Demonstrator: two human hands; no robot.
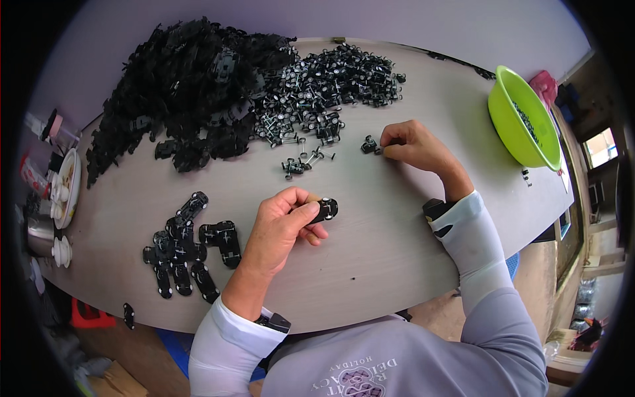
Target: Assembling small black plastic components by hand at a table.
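Thumb and fingers of my left hand [281, 221] are closed around a black toy car [327, 209], wheels showing, over the middle of the table. To its right, my right hand [413, 147] is pinched low at the tabletop; what sits between the fingertips is hidden. Against those fingertips lies a small black wheel unit [369, 144]. Nearer the middle are a few loose wheel units [294, 167] and a wheel axle [317, 156]. Several black toy cars [178, 245] lie clustered, partly overlapping, left of my left hand.
A tall heap of black plastic car parts [178, 86] adjoins a pile of wheel units [331, 86] at the back. A lime-green basin [503, 126] with small parts stands at the right. A white tray [74, 192] sits far left. One toy car [128, 316] lies by the near-left edge.
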